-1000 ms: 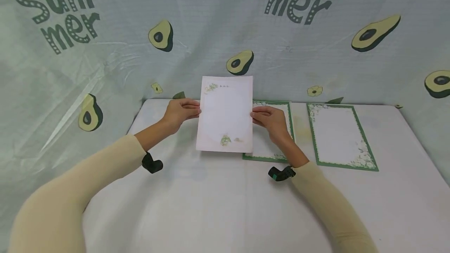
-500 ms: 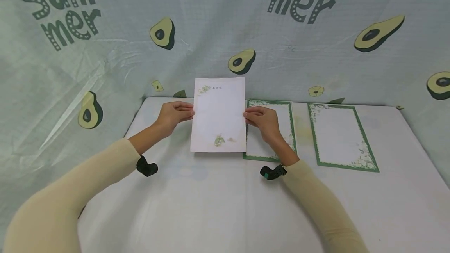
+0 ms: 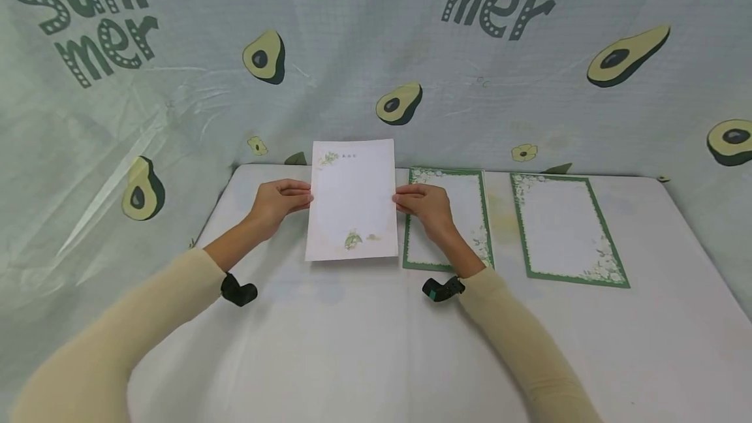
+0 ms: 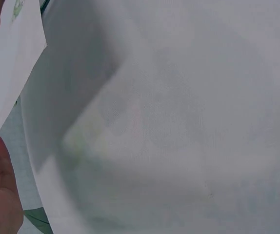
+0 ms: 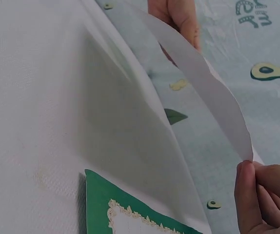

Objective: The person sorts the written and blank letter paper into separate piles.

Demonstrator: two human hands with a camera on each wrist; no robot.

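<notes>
A pale pink-white sheet of paper [image 3: 354, 204] with small green plant prints hangs above the table, tilted up toward the head camera. My left hand [image 3: 277, 204] pinches its left edge between thumb and fingers. At the opposite edge my right hand [image 3: 427, 209] pinches it the same way. In the right wrist view the paper [image 5: 213, 92] bows between both hands, seen nearly edge-on. The left wrist view catches the left hand [image 4: 1, 190] at the sheet's edge and one lower corner of the paper [image 4: 13, 68].
Two green-bordered sheets lie flat on the white-covered table [image 3: 329, 344]: one sheet [image 3: 458, 214] partly behind the right hand and wrist, another sheet [image 3: 566, 227] farther right. An avocado-print cloth [image 3: 341, 31] rises behind the table's back edge. Dark wrist cameras hang under both sleeves.
Both hands have carried the pale sheet leftward and slightly down, uncovering more of the nearer green-bordered sheet. The grip on both edges stays the same.
</notes>
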